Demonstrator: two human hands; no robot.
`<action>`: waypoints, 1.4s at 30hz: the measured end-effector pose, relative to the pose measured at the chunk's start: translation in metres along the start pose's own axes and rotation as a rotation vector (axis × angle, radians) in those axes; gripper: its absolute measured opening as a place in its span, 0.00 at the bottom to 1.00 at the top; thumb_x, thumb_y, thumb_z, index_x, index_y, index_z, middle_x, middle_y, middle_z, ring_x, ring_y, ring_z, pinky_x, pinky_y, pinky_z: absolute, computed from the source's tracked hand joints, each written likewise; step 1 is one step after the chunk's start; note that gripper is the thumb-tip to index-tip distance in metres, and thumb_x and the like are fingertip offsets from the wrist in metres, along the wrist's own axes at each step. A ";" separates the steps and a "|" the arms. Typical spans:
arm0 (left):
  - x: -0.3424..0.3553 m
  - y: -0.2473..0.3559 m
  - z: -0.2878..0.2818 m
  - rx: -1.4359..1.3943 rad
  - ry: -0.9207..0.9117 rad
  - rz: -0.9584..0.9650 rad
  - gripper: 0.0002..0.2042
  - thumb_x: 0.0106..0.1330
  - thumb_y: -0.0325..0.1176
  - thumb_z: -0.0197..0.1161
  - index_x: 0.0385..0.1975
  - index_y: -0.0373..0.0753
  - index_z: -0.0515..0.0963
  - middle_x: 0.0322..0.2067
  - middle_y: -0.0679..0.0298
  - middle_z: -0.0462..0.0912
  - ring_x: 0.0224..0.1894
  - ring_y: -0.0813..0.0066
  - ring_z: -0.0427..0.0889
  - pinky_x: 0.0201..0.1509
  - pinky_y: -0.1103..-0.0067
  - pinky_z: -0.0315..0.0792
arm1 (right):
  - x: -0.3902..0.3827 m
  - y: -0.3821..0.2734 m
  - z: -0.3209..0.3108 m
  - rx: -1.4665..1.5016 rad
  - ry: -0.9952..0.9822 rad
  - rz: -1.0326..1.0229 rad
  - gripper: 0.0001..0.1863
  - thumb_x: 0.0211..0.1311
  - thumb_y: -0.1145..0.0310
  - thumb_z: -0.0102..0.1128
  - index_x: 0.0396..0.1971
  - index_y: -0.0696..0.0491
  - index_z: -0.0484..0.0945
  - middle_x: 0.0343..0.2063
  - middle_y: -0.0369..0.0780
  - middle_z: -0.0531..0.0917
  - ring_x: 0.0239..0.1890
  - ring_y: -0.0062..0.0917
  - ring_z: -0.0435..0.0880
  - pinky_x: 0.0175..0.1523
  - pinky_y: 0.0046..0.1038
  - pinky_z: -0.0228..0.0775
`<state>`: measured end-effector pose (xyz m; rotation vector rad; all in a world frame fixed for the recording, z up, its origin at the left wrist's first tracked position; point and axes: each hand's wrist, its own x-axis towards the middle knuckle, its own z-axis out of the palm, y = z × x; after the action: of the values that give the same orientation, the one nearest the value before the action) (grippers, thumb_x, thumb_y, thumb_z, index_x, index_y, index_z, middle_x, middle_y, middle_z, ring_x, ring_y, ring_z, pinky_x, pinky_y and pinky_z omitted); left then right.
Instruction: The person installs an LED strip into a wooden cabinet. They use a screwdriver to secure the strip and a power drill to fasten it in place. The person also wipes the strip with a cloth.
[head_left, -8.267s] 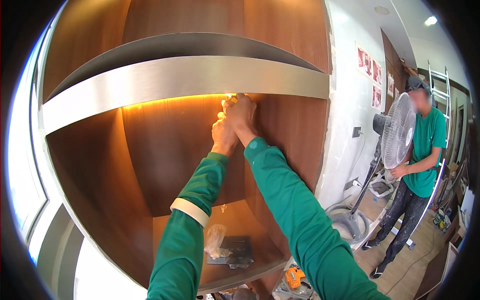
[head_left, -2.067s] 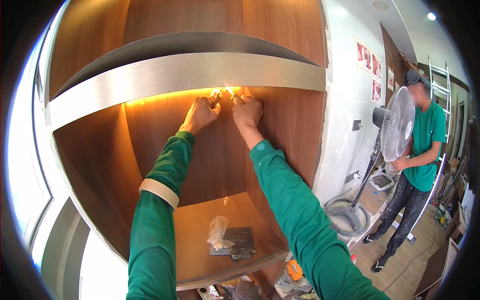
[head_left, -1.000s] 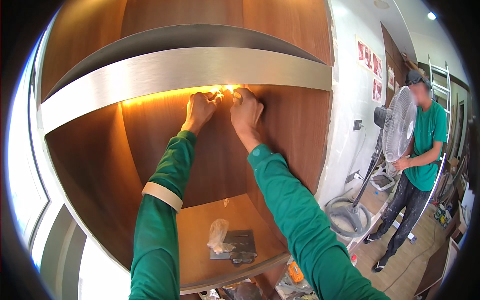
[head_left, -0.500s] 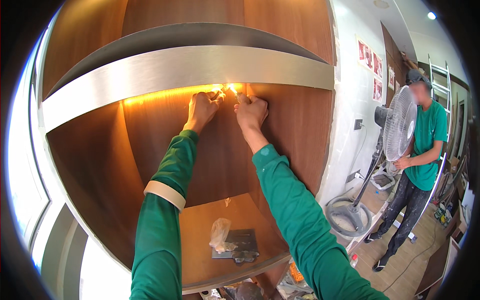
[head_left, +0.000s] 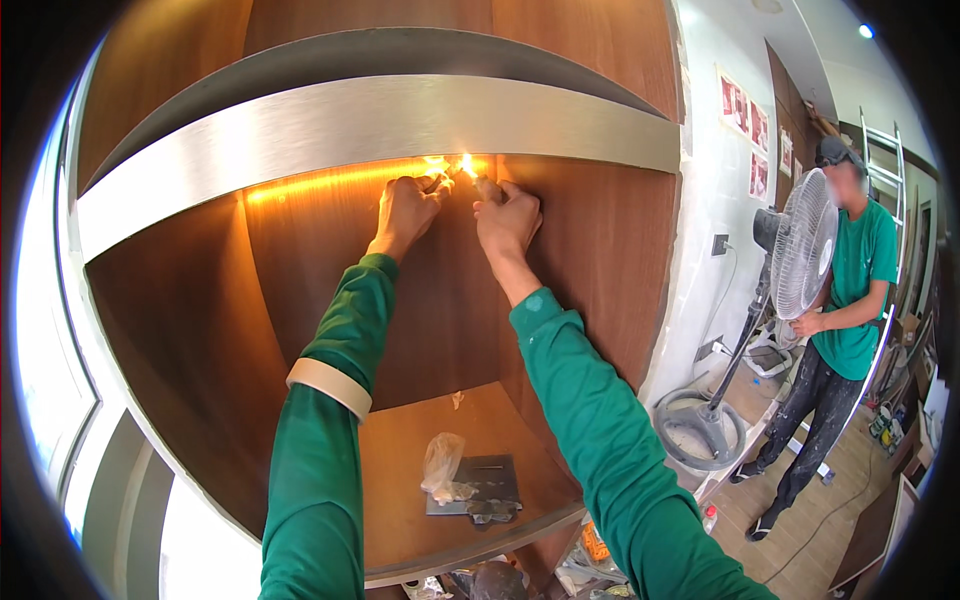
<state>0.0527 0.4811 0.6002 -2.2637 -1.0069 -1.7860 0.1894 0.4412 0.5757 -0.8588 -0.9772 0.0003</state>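
Both my hands are raised just under the metal-faced shelf (head_left: 380, 118) of a curved brown wood cabinet. My left hand (head_left: 406, 215) is closed, pinching the loose end of a glowing yellow light strip (head_left: 437, 168). Facing it, my right hand (head_left: 509, 222) is closed too, with a bright glow at its fingertips; what it grips is washed out by glare. The fingers of the two hands are close but apart. Around my left forearm sits a beige roll of tape (head_left: 329, 388). More yellow light (head_left: 300, 186) runs along beneath the shelf to the left.
On the lower wooden shelf (head_left: 400, 535) lie a crumpled plastic bag (head_left: 442, 462) and dark flat plates (head_left: 488, 480). To the right stands a pedestal fan (head_left: 803, 245), with a person (head_left: 862, 260) in green behind it and a ladder (head_left: 884, 165) farther back. A window (head_left: 45, 300) is at left.
The view has shifted slightly, so the shelf stands a little higher. The glow by my right fingertips looks taller. Both hands keep nearly the same place and grip.
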 end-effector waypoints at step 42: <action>-0.001 0.003 0.002 -0.008 -0.010 0.012 0.16 0.61 0.46 0.61 0.41 0.43 0.84 0.35 0.52 0.84 0.40 0.53 0.83 0.45 0.67 0.76 | 0.009 0.005 -0.008 -0.377 -0.045 -0.681 0.14 0.59 0.73 0.57 0.44 0.61 0.80 0.33 0.55 0.84 0.39 0.47 0.83 0.50 0.39 0.74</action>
<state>0.0562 0.4792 0.5995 -2.2811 -0.9871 -1.7791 0.2022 0.4426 0.5772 -0.8281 -1.2959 -0.7685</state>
